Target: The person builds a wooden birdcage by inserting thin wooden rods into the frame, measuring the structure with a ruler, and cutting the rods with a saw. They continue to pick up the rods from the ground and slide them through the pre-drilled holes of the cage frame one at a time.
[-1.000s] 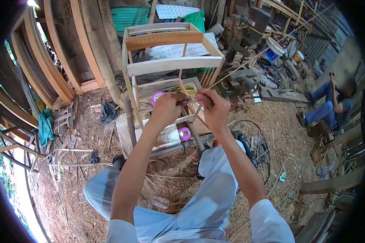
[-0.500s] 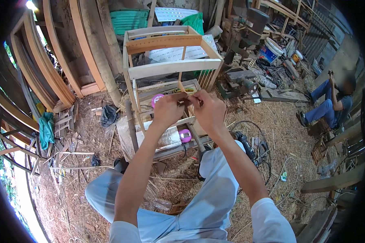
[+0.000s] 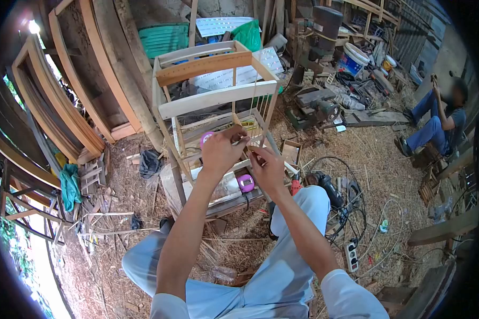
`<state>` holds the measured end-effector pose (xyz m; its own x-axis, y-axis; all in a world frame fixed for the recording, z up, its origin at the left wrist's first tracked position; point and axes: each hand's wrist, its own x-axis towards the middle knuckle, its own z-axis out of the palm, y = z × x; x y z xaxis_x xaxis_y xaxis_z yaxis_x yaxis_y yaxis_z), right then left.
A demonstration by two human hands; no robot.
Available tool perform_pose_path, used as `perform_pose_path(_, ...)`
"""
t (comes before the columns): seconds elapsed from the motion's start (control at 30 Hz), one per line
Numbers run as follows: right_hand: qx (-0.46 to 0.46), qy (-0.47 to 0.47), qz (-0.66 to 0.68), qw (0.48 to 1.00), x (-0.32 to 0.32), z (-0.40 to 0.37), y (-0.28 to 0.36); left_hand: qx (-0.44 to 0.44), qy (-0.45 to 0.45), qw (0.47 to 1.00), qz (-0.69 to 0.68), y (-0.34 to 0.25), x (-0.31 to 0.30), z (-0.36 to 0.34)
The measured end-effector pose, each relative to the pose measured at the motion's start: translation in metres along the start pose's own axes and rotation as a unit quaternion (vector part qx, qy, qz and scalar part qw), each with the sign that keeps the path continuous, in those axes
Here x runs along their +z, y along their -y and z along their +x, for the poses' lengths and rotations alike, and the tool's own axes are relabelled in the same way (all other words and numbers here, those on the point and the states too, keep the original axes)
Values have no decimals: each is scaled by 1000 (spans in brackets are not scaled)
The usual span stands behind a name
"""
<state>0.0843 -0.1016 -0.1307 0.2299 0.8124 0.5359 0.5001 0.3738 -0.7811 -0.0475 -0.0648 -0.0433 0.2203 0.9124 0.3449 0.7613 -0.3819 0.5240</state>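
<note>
Pale thin cane strip (image 3: 254, 122) pinched in my L hand (image 3: 221, 151), R hand (image 3: 269, 171) nipping it just below. Hard tug could snap it vs bare-wood slatted frame (image 3: 213, 99) ahead.

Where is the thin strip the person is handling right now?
Head view, centre: the thin strip rises from the left hand, pinched at its fingertips, against the wooden frame. The right hand sits just below it.

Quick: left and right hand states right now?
Left hand: closed, pinching a thin strip by the wooden frame.
Right hand: fingers pinched shut, contents cannot be told.
</note>
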Motion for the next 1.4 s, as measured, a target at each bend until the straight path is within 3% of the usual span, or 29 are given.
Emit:
perform_pose_path(0.23,-91,-60,-27,994,22,3,-13,6,60,997,-55,5,-7,3)
perform_pose_path(0.43,-149,-101,-103,978,22,4,-4,21,37,999,-27,4,-1,5)
perform_pose_path(0.67,-133,-112,-53,983,30,3,-3,8,68,996,-59,4,-2,2)
perform_pose_path(0.73,-96,-49,-61,992,33,-7,-10,159,-90,982,-42,6,1,-3)
perform_pose_path(0.77,-96,-46,-63,992,33,-12,-14,157,-90,983,-44,7,2,-11)
perform_pose_path(0.83,-60,-29,-60,996,32,-17,-21,215,-263,940,40,1,-2,-38)
perform_pose_path(0.9,-47,-21,-46,998,27,-19,-25,193,-227,954,21,12,15,-60)
perform_pose_path(1.0,-41,22,-43,998,23,-26,-30,-42,-74,981,-173,36,49,-68)
perform_pose_path(1.13,-61,44,-58,995,18,-30,-35,14,-5,979,-202,55,69,-55)
perform_pose_path(1.23,-53,52,-52,996,18,-28,-41,-25,5,972,-233,59,70,-50)
perform_pose_path(1.3,-48,108,-59,991,14,-23,-44,-17,18,980,-197,64,71,-42)
perform_pose_path(1.33,13,143,-89,986,8,-18,-47,7,17,978,-207,69,73,-39)
perform_pose_path(1.37,18,142,-85,986,-1,-11,-54,28,16,976,-217,74,76,-37)
perform_pose_path(1.4,99,141,-114,978,-11,-4,-64,6,13,951,-309,84,83,-34)
